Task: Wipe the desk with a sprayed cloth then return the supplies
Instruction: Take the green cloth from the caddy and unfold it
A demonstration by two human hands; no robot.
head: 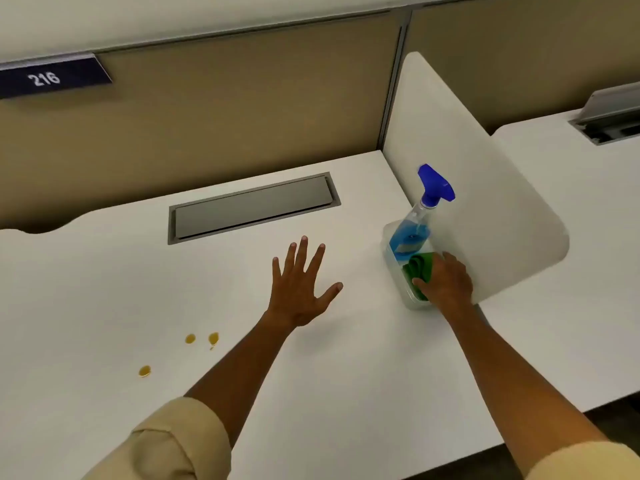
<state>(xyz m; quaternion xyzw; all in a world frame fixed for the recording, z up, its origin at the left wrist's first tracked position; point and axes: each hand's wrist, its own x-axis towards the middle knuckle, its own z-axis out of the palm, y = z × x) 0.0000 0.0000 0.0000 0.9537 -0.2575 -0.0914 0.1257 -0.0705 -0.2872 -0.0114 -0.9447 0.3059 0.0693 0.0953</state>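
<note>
A clear plastic bin [389,237] stands on the white desk [104,289] against the right divider. Inside it leans a spray bottle [417,223] with blue liquid and a blue trigger head, and a folded green cloth [420,266] lies at its front. My right hand [446,280] reaches into the bin with its fingers closed around the green cloth. My left hand [299,289] hovers flat over the desk's middle, fingers spread, holding nothing. Three small yellow-brown spill drops [213,338] dot the desk at the lower left.
A grey metal cable hatch [252,209] is set flush into the desk behind my left hand. A white curved divider [485,188] separates this desk from the neighbouring one on the right. A tan partition with a "216" sign [45,79] runs along the back.
</note>
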